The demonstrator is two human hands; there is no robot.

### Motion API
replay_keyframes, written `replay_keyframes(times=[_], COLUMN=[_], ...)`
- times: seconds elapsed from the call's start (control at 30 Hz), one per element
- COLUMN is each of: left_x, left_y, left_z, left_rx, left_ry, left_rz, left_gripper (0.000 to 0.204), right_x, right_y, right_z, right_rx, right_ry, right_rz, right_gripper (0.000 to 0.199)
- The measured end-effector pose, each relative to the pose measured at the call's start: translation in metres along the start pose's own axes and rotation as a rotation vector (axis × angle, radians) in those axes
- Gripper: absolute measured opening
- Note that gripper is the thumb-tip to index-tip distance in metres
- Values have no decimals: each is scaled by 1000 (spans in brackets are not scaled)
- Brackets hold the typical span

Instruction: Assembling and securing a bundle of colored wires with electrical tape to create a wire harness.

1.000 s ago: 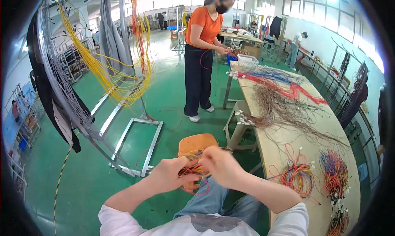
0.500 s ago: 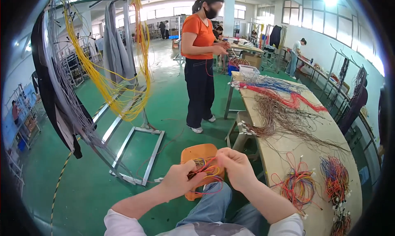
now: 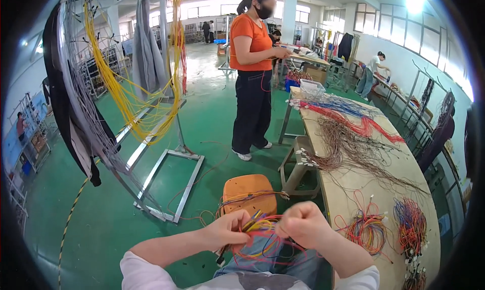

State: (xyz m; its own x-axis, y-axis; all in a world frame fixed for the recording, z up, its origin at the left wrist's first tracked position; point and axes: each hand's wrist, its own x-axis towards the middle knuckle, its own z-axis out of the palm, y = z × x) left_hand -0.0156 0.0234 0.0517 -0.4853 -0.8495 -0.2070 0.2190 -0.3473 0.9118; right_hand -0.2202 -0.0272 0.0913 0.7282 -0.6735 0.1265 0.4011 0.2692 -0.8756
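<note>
My left hand [image 3: 230, 230] and my right hand [image 3: 301, 224] meet over my lap, both closed on a bundle of thin coloured wires [image 3: 258, 224], red, yellow and blue. Loops of the bundle hang down across my jeans [image 3: 268, 254]. An orange stool [image 3: 248, 191] stands just beyond my hands, with a few wires draped over its seat.
A long wooden table [image 3: 404, 163] on my right carries coils and fans of coloured wires [image 3: 366, 228]. A metal rack [image 3: 126, 103] hung with yellow and grey cables stands on the green floor at left. A person in an orange shirt [image 3: 252, 73] stands at the table's far end.
The view has tilted, so my hands sit lower in the picture. They have kept working the wire bundle, with my right hand now closed into a fist on it.
</note>
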Motion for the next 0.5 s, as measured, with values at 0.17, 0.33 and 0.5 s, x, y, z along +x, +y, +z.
replay_keyframes(times=[0.17, 0.33, 0.5], left_x=[12, 13, -15], left_y=[-12, 4, 12], left_z=[4, 18, 34], left_rx=[-66, -288, 78], left_ry=[-16, -34, -298], left_rz=[-72, -108, -17], left_gripper=[28, 22, 24], right_x=[-24, -35, -76], right_y=[13, -5, -16], right_z=[-22, -12, 1], right_rx=[188, 29, -82], right_ry=[67, -59, -47], right_rz=[35, -14, -11], right_gripper=[32, 35, 13])
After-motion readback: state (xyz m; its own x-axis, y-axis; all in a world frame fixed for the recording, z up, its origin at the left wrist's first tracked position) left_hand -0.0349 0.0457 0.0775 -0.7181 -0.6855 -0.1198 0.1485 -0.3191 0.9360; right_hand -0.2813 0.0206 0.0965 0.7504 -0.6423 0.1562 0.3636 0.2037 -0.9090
